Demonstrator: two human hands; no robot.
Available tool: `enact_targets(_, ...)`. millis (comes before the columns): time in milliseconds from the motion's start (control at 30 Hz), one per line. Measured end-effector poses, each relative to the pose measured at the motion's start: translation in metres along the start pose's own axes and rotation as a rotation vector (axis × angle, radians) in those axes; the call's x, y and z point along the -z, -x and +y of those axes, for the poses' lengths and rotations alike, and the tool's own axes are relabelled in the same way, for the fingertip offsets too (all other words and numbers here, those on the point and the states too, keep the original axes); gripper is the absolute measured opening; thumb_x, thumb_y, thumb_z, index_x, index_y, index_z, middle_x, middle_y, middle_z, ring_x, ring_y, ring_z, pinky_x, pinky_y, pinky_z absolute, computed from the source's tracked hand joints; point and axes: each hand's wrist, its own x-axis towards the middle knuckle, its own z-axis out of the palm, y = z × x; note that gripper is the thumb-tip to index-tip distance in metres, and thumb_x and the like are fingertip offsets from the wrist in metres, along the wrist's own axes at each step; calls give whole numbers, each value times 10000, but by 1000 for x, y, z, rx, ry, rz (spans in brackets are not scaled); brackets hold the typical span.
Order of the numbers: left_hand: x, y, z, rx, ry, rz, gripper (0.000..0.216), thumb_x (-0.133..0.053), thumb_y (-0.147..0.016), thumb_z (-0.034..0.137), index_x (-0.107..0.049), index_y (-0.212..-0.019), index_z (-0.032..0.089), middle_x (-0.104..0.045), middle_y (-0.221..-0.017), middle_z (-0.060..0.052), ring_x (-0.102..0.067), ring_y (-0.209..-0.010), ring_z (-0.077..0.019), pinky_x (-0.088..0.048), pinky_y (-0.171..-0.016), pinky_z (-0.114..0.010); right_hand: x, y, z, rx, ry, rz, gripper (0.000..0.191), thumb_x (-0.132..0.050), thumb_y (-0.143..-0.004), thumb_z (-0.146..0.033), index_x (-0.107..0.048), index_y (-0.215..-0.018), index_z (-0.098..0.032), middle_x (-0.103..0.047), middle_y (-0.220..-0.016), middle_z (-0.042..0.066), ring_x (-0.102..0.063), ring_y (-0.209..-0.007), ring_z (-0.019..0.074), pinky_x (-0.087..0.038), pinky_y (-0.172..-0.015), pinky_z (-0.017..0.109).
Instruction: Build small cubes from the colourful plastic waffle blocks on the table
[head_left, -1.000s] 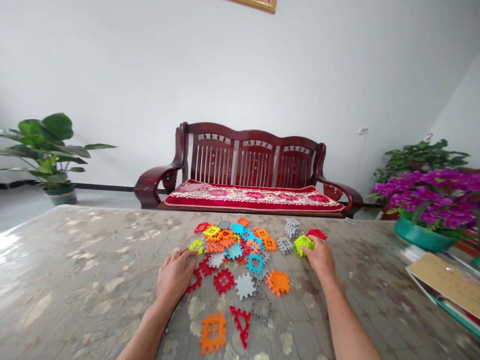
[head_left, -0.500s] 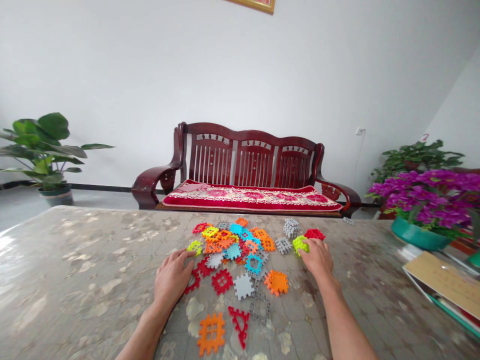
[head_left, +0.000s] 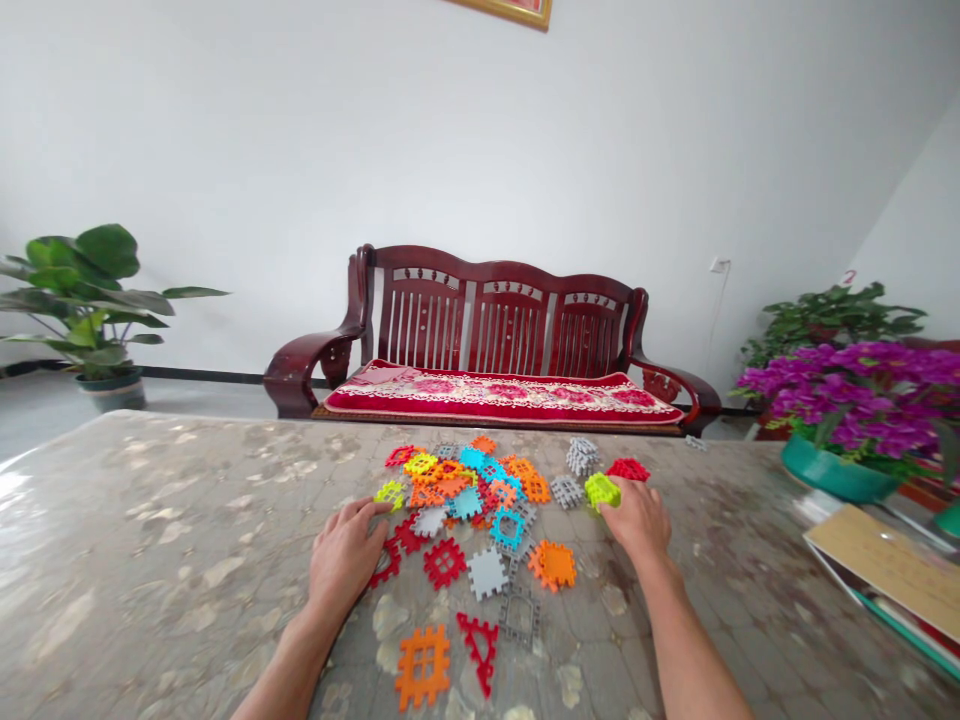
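My left hand (head_left: 349,548) rests on the table at the left edge of a loose pile of interlocking plastic tiles. Its fingers are stretched out and its thumb is apart. The fingertips reach a lime-green tile (head_left: 390,494); a dark red tile (head_left: 386,565) lies partly under the hand. On the right, my right hand (head_left: 637,518) pinches lime-green tiles (head_left: 602,490), which look stacked and slightly tilted. Just beyond that hand lie red tiles (head_left: 628,468). A grey stack (head_left: 583,456) and a grey window tile (head_left: 567,491) are beside the green ones.
Nearer me lie an orange window tile (head_left: 423,668), a red triangular piece (head_left: 480,650) and orange tiles (head_left: 553,565). At the right are a flower pot (head_left: 840,470) and papers (head_left: 889,560). A wooden bench (head_left: 506,310) stands behind the table (head_left: 187,560).
The lime-green tiles in my right hand have tipped slightly, and that hand has shifted a little. My left hand has stayed in place.
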Motion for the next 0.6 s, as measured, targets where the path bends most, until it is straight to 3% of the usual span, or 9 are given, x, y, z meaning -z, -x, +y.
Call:
enact_targets(300, -2, -1, -1, -4, -15, 19, 374, -420, -857, 291, -687, -1118, 314, -610, -1301, 1, -548, -1177, -237, -409, -994, -371, 2, -1, 2, 2, -9, -51, 449, -612, -748, -324, -633, -1190, -247, -662, -1102, 109, -593, -964, 286, -431, -786, 360)
enact_targets(600, -4, -1, -2, -6, -6, 28, 369, -426, -857, 297, -693, -1111, 318, -610, -1304, -9, -552, -1175, -249, -423, -975, -388, 31, -9, -4, -12, -96, -159, 496, -611, -730, -326, -598, -1220, -253, -679, -1094, 88, -629, -966, 266, -450, -764, 329)
